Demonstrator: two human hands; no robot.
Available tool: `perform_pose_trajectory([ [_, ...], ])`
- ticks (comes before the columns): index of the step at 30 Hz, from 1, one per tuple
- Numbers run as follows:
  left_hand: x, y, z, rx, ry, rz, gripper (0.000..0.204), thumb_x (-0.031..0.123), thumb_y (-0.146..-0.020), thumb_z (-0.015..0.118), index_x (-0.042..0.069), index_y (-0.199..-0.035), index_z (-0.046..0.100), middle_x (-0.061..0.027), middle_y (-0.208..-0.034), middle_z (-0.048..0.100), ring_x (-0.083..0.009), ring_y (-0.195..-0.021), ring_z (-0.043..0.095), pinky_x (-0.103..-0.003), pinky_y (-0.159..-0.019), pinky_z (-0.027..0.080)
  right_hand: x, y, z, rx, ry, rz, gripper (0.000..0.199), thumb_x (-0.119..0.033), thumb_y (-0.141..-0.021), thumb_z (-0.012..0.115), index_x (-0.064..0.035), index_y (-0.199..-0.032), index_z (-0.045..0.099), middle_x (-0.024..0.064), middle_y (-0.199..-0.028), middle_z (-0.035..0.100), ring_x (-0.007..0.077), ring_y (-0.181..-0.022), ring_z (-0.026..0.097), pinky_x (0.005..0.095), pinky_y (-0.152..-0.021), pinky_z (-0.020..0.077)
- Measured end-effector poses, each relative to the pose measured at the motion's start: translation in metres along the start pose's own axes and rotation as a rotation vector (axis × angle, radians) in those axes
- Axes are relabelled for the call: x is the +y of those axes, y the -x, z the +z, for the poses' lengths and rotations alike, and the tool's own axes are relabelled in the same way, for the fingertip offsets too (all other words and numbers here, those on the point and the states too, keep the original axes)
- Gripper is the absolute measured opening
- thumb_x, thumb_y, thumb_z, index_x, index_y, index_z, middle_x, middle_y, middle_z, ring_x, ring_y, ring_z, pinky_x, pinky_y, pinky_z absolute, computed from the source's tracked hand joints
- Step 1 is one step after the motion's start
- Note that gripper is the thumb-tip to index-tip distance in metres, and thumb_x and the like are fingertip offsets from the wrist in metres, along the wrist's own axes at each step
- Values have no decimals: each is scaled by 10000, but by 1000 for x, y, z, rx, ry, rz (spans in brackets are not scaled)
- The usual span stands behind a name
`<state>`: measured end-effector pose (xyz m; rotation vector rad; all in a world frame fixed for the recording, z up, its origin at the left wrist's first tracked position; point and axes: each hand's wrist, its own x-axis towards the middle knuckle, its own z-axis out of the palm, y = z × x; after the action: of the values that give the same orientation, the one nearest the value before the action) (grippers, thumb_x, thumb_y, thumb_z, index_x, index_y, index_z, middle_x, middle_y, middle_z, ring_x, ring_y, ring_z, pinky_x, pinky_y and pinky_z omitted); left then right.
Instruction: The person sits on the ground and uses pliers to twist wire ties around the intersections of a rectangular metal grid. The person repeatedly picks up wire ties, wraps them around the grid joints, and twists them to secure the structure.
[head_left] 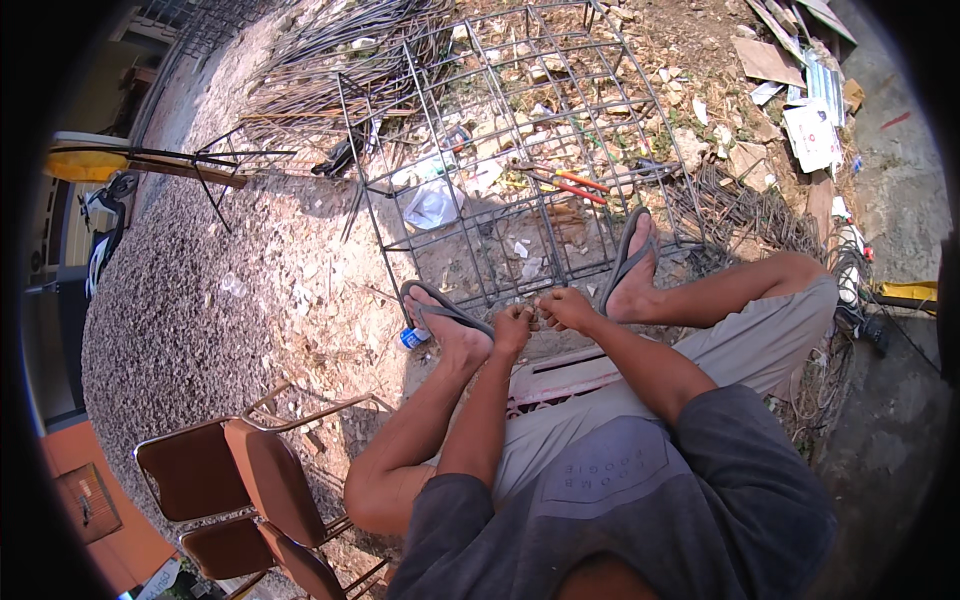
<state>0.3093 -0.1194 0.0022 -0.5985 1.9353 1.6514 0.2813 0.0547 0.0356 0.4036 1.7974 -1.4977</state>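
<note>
A cage of thin steel rebar (pixel 386 246) lies on the ground in front of me, its near end between my sandalled feet. My left hand (pixel 514 326) is closed, fingers bent in, just by that near end. Close to its right side, my right hand (pixel 566 309) is pinched with the fingertips turned toward the left one. Between the two sets of fingertips there may be something thin, too small to make out. Farther off, a red-handled hand tool (pixel 585 193) rests among the cage bars. A pale plastic bag (pixel 433 205) shows through the bars on the left.
Long loose rods (pixel 345 75) are heaped at the far left. Tangled wire (pixel 740 210) lies right of my foot. Brown padded chairs (pixel 285 480) lie at the lower left, beside gravel (pixel 190 330). A blue can (pixel 410 338) sits by my left foot. Cardboard (pixel 768 62) and papers litter the far right.
</note>
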Motion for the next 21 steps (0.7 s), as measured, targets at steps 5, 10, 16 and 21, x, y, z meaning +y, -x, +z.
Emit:
perform_pose_trajectory([
  [5, 2, -1, 12, 196, -340, 220, 247, 226, -913, 627, -13, -931, 684, -136, -787, 712, -221, -701, 699, -360, -663, 536, 0, 14, 13, -23, -134, 131, 281, -339, -917, 687, -65, -879, 637, 57, -783, 672, 150, -639, 653, 295, -529, 534],
  [10, -8, -4, 14, 278, -402, 282, 238, 235, -892, 627, 14, -944, 697, -144, -808, 718, -281, -746, 706, -383, -713, 538, 0, 20, 31, -54, -357, 350, 212, -268, -943, 631, -60, -914, 613, 60, -761, 658, 133, -618, 630, 300, -474, 506],
  [16, -1, 1, 14, 254, -627, 182, 166, 214, -900, 651, 77, -984, 695, -129, -875, 722, -308, -828, 700, -391, -743, 542, 37, -11, 35, 57, -102, 422, 156, -171, -949, 564, -73, -851, 638, 18, -699, 615, 142, -562, 568, 323, -399, 427],
  [21, 42, 10, 13, 298, -823, 568, 185, 158, -892, 648, 114, -1069, 676, -98, -1025, 687, -327, -903, 679, -417, -760, 546, 94, -64, 12, -205, 1289, -108, 139, -148, -859, 610, -110, -795, 727, 37, -758, 684, 167, -632, 649, 329, -472, 479],
])
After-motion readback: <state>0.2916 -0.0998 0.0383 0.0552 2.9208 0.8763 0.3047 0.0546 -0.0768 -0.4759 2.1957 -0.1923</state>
